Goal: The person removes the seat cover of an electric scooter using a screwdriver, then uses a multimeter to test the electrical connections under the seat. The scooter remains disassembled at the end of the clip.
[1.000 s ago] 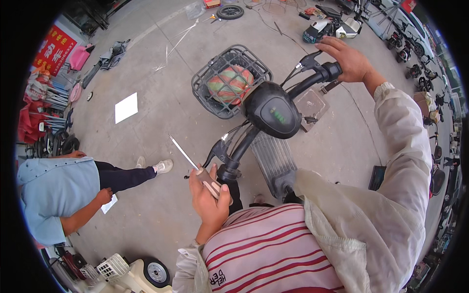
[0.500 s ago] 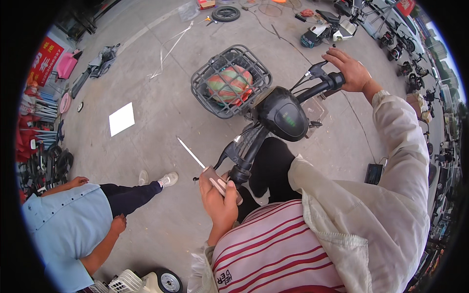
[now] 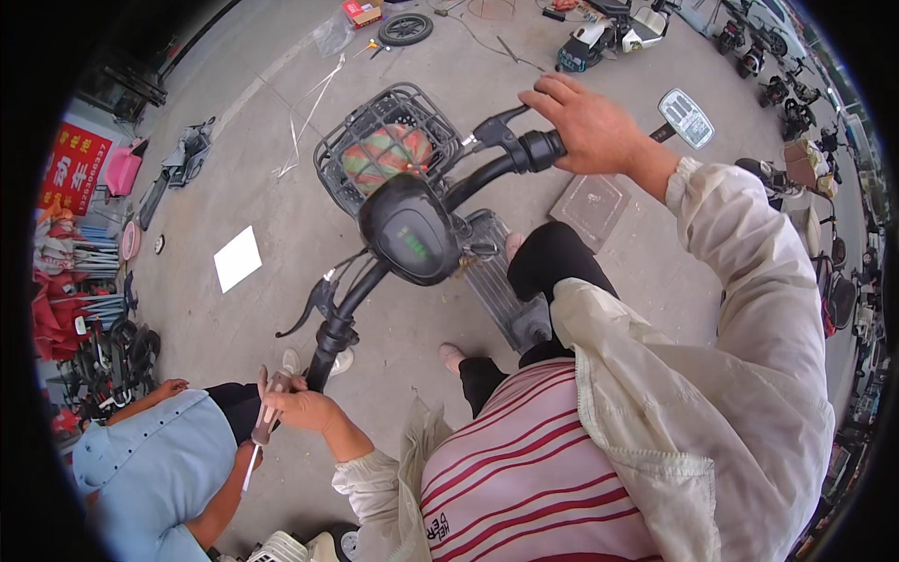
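My left hand is closed around a screwdriver with a brownish handle, its thin metal shaft pointing down. That hand is beside the left handlebar grip of an electric scooter; whether it also holds the grip, I cannot tell. My right hand wraps over the right handlebar grip, its fingers reaching toward the brake lever. Between the grips is a black display housing with green lit marks. A grey basket ahead of it holds a red-and-green striped round bundle.
A person in a light blue shirt stands close on the left. A white sheet lies on the concrete floor. Farther off are a loose wheel, a white scooter and a pink seat. A mirror is beyond my right hand.
The handlebar and basket have shifted left across the view, both hands with them. The screwdriver has swung from pointing up and away to pointing down. The scooter's footboard now shows.
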The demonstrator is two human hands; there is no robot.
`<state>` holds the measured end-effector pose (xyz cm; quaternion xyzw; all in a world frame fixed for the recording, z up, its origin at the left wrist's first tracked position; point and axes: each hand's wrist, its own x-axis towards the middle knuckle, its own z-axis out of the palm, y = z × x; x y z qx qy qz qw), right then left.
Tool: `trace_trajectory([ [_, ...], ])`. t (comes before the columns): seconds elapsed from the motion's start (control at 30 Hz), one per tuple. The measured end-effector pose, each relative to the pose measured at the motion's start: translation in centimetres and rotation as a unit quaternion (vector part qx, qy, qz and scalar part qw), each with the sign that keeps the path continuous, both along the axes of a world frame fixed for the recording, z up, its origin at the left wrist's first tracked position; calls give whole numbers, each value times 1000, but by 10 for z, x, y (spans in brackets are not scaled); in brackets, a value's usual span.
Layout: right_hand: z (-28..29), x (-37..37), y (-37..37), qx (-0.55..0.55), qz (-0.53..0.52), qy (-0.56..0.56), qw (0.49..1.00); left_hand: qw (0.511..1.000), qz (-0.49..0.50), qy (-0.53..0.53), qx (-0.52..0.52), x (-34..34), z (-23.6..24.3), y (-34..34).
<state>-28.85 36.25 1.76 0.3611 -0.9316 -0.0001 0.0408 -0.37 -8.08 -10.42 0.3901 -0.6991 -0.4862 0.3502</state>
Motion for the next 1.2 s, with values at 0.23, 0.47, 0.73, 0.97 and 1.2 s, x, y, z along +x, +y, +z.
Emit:
trace_trajectory([
  [0.23, -69, -24, 13, -8, 97, 79, 992, 994, -34, -14, -106, -22, -31, 31],
  [0.47, -89, -18, 30, -24, 40, 1, 999, 942, -139, -179, -248, -51, -53, 37],
  [0.73, -99, -18, 41, -70, 89, 33, 993, 949, -182, -199, -161, -39, -60, 20],
  [0.97, -96, -15, 56, -36, 58, 36, 997, 932, -238, -206, -181, -42, -57, 31],
  [1.2, -110, -18, 71, -126, 111, 85, 982, 932, -265, -170, -178, -44, -49, 38],
])
